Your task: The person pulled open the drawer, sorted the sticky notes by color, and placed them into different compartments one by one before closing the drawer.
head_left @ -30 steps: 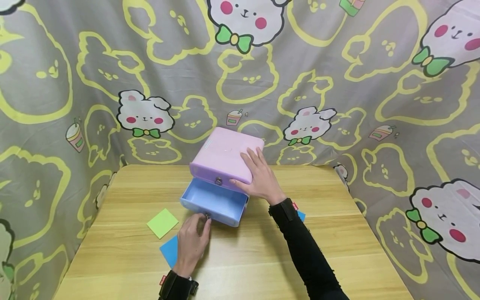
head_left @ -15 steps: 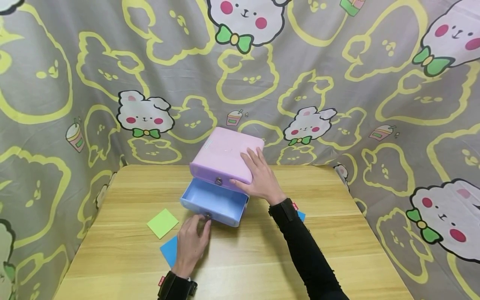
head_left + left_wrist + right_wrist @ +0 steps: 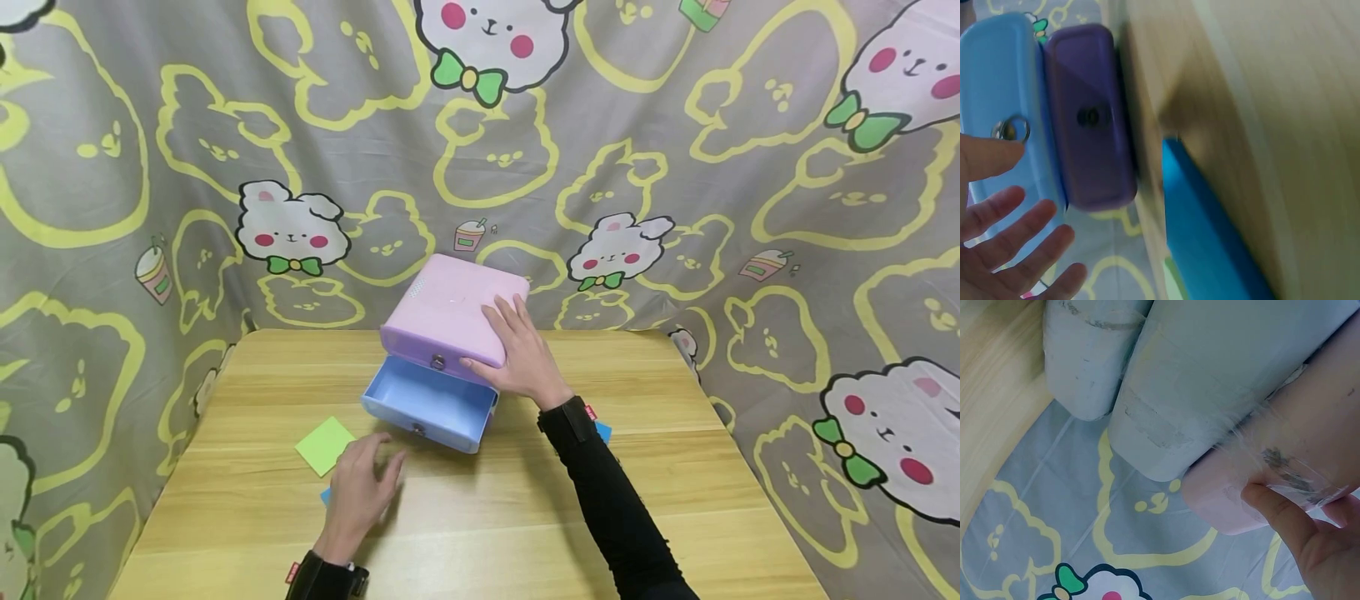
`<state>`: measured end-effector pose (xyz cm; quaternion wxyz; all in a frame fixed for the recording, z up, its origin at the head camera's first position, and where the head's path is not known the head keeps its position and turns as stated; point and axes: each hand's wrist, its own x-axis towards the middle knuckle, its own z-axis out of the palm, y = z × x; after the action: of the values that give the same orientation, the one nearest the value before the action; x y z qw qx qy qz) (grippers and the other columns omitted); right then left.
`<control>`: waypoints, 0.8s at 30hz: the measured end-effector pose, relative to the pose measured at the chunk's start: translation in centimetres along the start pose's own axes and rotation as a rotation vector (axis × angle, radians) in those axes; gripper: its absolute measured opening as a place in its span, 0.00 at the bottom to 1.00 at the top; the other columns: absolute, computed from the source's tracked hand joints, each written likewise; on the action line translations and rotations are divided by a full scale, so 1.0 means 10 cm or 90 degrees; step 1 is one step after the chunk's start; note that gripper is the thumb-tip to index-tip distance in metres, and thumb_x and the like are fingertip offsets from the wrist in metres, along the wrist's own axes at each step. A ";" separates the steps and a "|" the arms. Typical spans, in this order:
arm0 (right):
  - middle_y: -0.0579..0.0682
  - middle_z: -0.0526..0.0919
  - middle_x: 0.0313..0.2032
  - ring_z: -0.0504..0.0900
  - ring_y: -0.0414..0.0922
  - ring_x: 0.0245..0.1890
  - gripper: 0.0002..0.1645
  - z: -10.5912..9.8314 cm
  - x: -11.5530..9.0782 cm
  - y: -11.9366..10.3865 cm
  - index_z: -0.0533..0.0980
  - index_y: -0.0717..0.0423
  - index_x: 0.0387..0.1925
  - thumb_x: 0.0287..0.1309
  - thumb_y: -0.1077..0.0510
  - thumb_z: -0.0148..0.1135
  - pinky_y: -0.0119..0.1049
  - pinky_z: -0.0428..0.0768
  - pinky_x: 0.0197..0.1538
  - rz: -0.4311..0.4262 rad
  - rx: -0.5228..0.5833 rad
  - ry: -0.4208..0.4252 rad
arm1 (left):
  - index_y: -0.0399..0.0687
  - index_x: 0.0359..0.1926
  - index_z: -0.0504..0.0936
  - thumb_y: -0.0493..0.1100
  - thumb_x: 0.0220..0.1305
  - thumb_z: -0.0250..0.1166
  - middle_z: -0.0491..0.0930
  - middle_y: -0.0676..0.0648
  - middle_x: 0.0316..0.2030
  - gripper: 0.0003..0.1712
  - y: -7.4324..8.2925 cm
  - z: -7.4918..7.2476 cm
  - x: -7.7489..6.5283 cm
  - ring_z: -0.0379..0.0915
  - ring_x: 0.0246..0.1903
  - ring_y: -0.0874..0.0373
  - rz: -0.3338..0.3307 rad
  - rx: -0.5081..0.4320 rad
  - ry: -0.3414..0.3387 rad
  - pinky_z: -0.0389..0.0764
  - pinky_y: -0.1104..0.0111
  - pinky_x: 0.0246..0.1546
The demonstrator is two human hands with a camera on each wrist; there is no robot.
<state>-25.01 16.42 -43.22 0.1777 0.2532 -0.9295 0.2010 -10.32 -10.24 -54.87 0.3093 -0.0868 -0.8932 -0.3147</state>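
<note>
A small stacked drawer box with a pink top (image 3: 450, 300) stands toward the back of the table, its blue drawer (image 3: 431, 396) pulled out and bare inside. That drawer's front carries a ring knob (image 3: 418, 430); a purple drawer (image 3: 1091, 162) sits below it in the left wrist view. My left hand (image 3: 360, 487) is in front and to the left of the knob, fingers loosely bent and holding nothing. My right hand (image 3: 521, 354) rests on the box's right side, fingers spread over the pink top and thumb at its front edge. Clear tape (image 3: 1272, 450) shows along the box's side.
A green paper square (image 3: 322, 446) lies left of the box, with a blue paper square (image 3: 326, 497) mostly hidden behind my left hand. Another blue piece (image 3: 603, 431) shows beside my right wrist. A patterned grey curtain (image 3: 375, 150) surrounds the wooden table (image 3: 637, 500).
My left hand has let go of the blue drawer's knob and moved back and left, covering more of the blue paper. The right hand and the box stay put.
</note>
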 end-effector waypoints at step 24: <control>0.56 0.60 0.78 0.47 0.58 0.82 0.57 0.03 0.01 0.03 0.62 0.48 0.76 0.51 0.26 0.64 0.62 0.60 0.77 -0.005 0.008 0.006 | 0.35 0.59 0.78 0.48 0.55 0.77 0.81 0.32 0.54 0.35 -0.41 -0.42 -0.23 0.76 0.54 0.34 -0.147 0.122 -0.291 0.78 0.39 0.49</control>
<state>-25.32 16.53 -43.51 0.1815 0.2570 -0.9264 0.2070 -7.86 -15.92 -55.75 0.0689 -0.0237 -0.9695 -0.2342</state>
